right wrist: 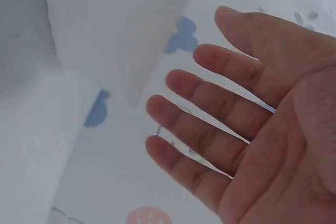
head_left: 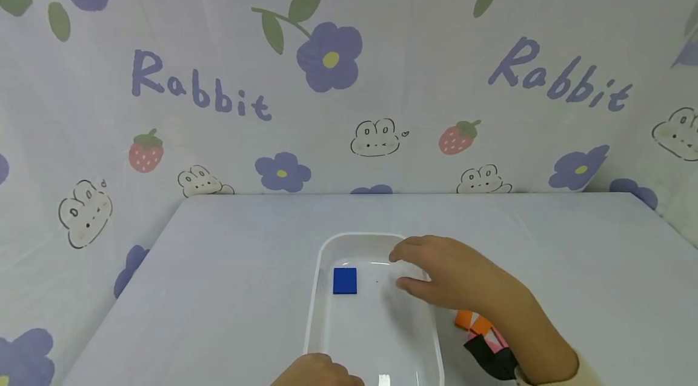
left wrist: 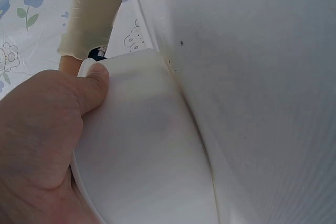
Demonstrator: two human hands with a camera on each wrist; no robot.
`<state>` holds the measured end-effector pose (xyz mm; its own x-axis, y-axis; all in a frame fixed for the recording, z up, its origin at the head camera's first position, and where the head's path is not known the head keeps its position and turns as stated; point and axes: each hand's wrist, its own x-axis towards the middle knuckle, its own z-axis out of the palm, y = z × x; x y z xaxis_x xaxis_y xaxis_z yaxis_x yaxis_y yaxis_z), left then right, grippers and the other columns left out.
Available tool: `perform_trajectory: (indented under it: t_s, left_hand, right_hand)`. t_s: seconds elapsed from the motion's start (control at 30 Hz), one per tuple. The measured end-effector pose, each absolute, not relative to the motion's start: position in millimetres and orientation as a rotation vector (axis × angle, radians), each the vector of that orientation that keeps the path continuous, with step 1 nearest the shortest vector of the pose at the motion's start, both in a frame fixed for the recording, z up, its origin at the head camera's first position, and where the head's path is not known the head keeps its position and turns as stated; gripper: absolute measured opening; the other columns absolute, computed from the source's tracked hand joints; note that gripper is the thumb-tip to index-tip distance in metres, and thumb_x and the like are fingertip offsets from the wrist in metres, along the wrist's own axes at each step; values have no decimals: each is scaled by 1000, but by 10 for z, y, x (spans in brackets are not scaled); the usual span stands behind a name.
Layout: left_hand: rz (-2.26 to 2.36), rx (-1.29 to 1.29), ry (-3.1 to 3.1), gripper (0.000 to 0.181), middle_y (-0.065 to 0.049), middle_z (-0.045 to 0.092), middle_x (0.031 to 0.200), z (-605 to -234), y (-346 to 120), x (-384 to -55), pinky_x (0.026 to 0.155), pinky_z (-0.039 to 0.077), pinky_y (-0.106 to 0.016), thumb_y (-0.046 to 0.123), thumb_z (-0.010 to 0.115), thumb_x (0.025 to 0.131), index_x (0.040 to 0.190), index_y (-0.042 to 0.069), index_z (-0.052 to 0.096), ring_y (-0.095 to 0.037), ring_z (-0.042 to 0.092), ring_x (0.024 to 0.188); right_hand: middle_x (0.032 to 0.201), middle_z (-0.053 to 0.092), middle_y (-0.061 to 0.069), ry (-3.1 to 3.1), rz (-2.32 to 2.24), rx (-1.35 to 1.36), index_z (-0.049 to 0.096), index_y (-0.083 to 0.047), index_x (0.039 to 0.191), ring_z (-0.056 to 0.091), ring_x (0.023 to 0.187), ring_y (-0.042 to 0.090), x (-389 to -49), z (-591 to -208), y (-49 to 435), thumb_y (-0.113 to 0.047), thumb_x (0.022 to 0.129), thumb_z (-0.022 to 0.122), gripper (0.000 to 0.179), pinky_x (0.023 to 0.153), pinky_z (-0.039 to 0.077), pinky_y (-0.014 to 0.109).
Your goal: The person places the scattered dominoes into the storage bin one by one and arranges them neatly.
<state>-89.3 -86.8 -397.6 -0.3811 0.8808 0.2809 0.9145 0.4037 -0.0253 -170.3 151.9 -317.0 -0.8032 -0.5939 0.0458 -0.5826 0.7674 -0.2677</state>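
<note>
A white plastic tray (head_left: 376,325) with raised walls stands on the table, and a flat blue square (head_left: 345,281) lies inside it towards the upper left. At its near left end, my left hand (head_left: 317,372) grips the rim; in the left wrist view the thumb of that hand (left wrist: 42,129) hooks over the edge of the tray (left wrist: 142,129). My right hand (head_left: 444,271) hovers over the tray's right wall, fingers spread apart from the thumb. Nothing is in the palm of the right hand (right wrist: 236,124) in the right wrist view.
Right of the tray, partly under my right forearm, lie orange pieces (head_left: 463,319), pink pieces and a curved black piece (head_left: 485,359). The white table (head_left: 234,277) ends at a hanging cloth (head_left: 218,28) printed with flowers and rabbits.
</note>
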Motion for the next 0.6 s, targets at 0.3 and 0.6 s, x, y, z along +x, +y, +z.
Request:
perform_trajectory:
  t_s: [0.3,0.6]
  left_hand:
    - [-163,-1584,-2449,12,18,45,55,-3939,-858,-871,48,18,-7,30,71,64,71,27,61,7,27,48]
    - [-213,-1539,-2476,13,18,40,52,-3938,-865,-852,47,18,-8,30,70,64,67,26,59,7,23,47]
  right_hand:
    - [106,57,-12,2793,-465,-577,61,-27,106,52,97,12,-1617,-2988,1865,-31,77,69,31,83,44,41]
    - [87,56,2,2618,-397,-257,57,-16,98,56,59,17,-1579,-3084,1968,-15,66,73,36,60,45,38]
